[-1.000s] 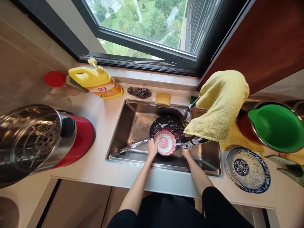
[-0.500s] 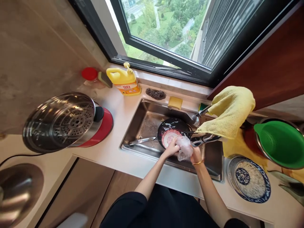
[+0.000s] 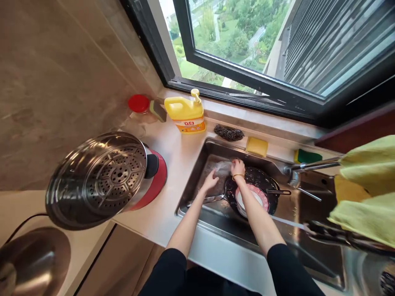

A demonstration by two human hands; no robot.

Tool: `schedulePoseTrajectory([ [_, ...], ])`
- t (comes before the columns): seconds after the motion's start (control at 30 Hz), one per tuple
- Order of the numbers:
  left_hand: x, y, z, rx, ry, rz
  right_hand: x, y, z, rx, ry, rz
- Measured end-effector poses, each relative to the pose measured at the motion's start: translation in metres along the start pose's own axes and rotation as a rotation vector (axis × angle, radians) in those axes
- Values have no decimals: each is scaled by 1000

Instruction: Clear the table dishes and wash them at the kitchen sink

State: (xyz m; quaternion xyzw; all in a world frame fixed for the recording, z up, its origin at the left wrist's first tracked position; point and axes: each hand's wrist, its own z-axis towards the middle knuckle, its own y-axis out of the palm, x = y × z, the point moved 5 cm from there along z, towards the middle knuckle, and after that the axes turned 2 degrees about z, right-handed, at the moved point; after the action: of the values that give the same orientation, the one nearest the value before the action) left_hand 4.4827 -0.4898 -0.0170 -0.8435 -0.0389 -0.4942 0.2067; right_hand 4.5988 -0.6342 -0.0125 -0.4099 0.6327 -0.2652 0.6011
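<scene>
Clear plastic (image 3: 223, 166) was apparently being handled over the sink's (image 3: 199, 170) left end, pinched by the right hand (image 3: 238, 167); the left hand (image 3: 211, 180) was spread beside it. A secure grip seemed called for.

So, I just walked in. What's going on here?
A person has both hands in the sink. The right hand is at some blurred clear plastic, and the left hand is close beside it with fingers spread; whether either grips it is unclear. A pink-rimmed dish sits in a dark pan, partly hidden by the right forearm.
</scene>
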Motion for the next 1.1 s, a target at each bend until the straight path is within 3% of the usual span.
schedulePoseTrajectory([
  [0.1,-41,7,5,-149,-85,104,11,47,28,-218,99,-371],
  [0.17,-64,10,2,-159,-99,58,21,73,35,-320,158,-456],
  [0.33,-91,6,2,-22,-208,-195,23,103,39,-363,259,-203],
  [0.47,-79,-11,12,97,-247,-284,-5,115,26,-458,185,10],
  [0.57,-61,-23,16,140,-238,-354,-36,116,-6,-543,68,202],
  [0.67,-45,-22,10,144,-222,-549,-63,99,-50,-605,7,680],
  [0.77,-32,-8,-6,84,-233,-736,-62,67,-86,-629,79,1029],
  [0.83,-27,0,-20,64,-251,-798,-42,44,-96,-505,187,1023],
  [0.87,-26,-1,-26,96,-252,-797,-29,34,-97,-377,236,967],
  [0.93,-26,-15,-37,237,-231,-693,-10,21,-95,-110,269,774],
  [0.97,-24,-27,-42,302,-198,-586,-9,24,-94,-55,238,665],
  [1.03,-14,-53,-51,365,-81,-301,-24,50,-94,-174,106,472],
  [1.1,1,-73,-60,349,65,-14,-53,91,-103,-444,-55,354],
])
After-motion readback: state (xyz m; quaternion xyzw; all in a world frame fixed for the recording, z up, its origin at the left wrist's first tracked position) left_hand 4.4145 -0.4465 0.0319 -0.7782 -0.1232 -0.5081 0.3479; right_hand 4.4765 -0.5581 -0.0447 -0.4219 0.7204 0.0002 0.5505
